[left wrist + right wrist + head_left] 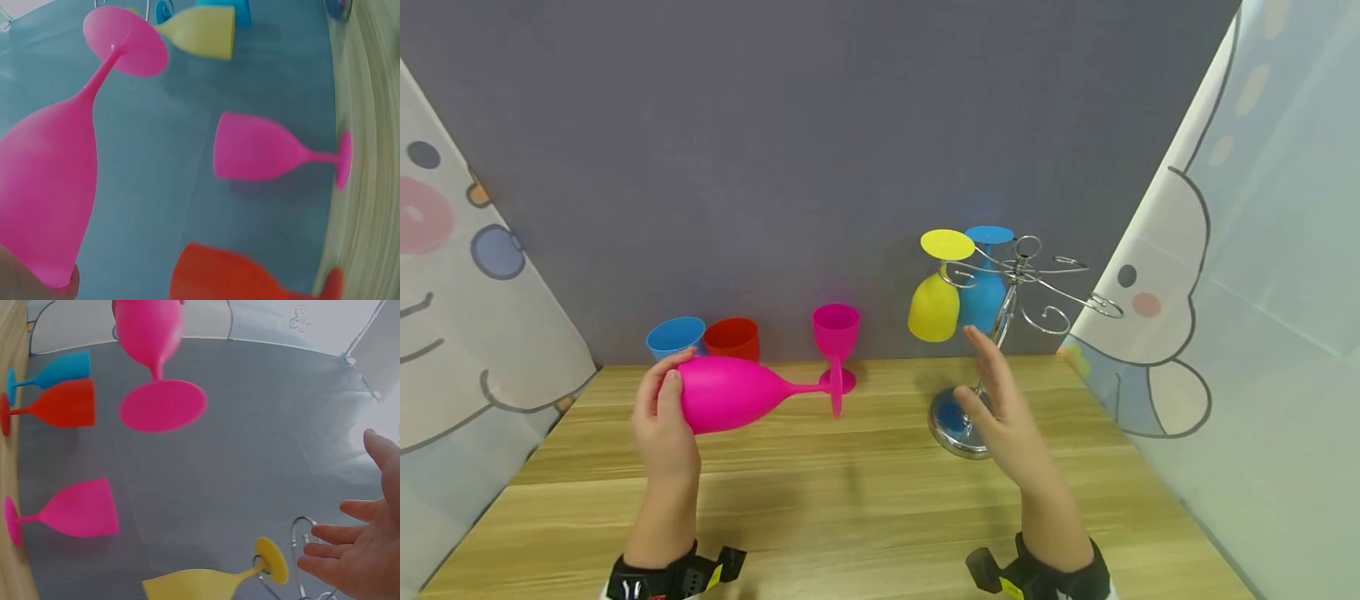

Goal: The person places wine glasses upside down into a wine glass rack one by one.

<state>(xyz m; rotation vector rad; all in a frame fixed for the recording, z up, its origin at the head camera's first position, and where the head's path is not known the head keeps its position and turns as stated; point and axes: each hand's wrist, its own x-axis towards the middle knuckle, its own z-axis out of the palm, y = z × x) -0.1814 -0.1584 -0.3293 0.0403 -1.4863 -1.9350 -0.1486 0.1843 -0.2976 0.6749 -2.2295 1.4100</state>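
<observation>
My left hand (pixel 668 408) grips a pink wine glass (pixel 730 393) by the rim end of its bowl. The glass lies sideways in the air, its foot pointing right. In the left wrist view the held pink glass (pixel 47 181) fills the left side. My right hand (pixel 1006 408) is raised with straight, spread fingers and holds nothing. It is in front of the metal glass rack (pixel 1017 275), near its pole and round base. From the rack hang a yellow glass (pixel 936 307) and a blue glass (pixel 983 296), both upside down.
At the back of the wooden table (pixel 850 500), a second pink glass (pixel 836 329) stands upright. Left of it stand a red glass (pixel 732 337) and another blue glass (pixel 676 335), partly hidden by the left hand and held glass. A grey wall (pixel 775 167) rises behind.
</observation>
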